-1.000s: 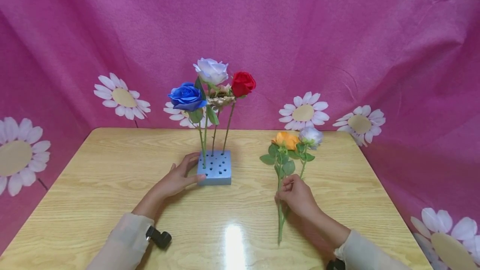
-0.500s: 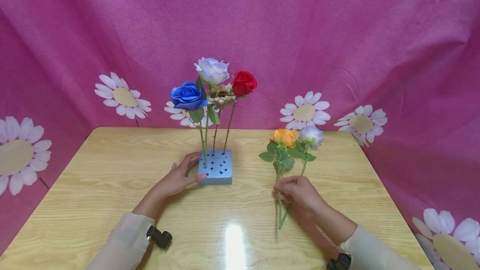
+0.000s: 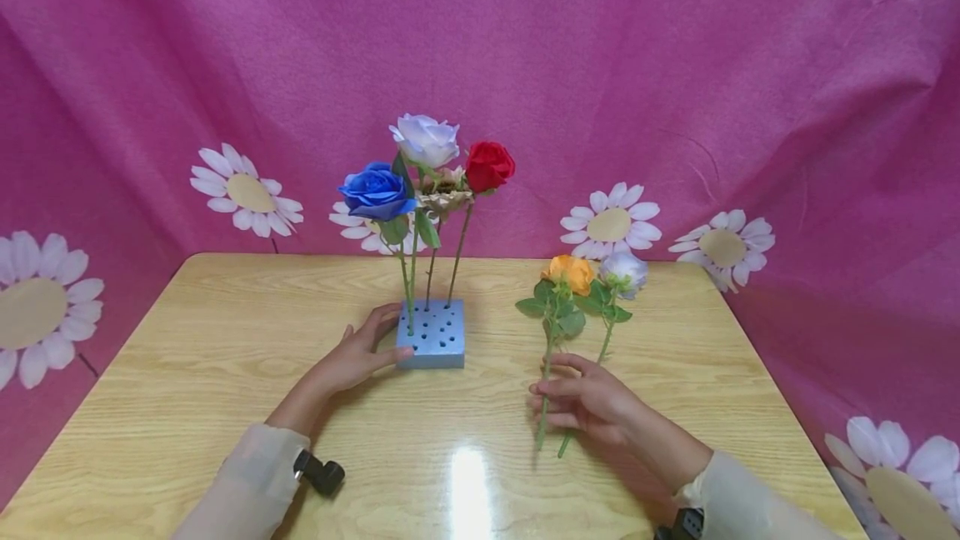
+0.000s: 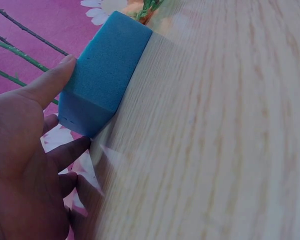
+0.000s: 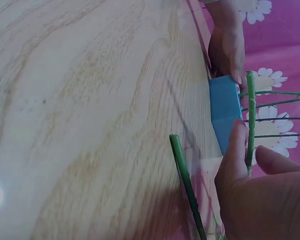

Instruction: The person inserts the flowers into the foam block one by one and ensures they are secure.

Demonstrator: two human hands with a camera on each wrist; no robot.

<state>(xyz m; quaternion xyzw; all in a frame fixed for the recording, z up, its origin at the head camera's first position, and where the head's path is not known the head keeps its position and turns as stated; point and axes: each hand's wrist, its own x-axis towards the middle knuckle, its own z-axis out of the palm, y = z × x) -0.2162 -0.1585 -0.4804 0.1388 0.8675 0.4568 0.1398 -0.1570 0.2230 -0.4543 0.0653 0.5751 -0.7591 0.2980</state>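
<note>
A blue foam block (image 3: 429, 336) with many holes stands on the table, holding upright a blue rose (image 3: 377, 191), a pale lilac-white rose (image 3: 425, 140), a red rose (image 3: 490, 166) and a withered beige flower (image 3: 445, 192). My left hand (image 3: 352, 362) rests against the block's left side. Its thumb touches the front edge, and its extended fingers reach along the side, as the left wrist view shows. My right hand (image 3: 596, 402) pinches the green stem of an orange rose (image 3: 570, 274). Beside it a second pale lilac rose (image 3: 624, 272) lies on the table, its cut stem (image 5: 187, 185) below the hand.
The wooden table (image 3: 225, 340) ends at a pink curtain (image 3: 675, 65) printed with large white daisies. A bright reflection (image 3: 469, 490) shines near the front edge. Each wrist wears a small black camera (image 3: 320, 473).
The orange rose's stem has shifted up, and its lower end has swung left, apart from the lilac rose's stem. My right fingers have spread around it. My left hand and the block stay put.
</note>
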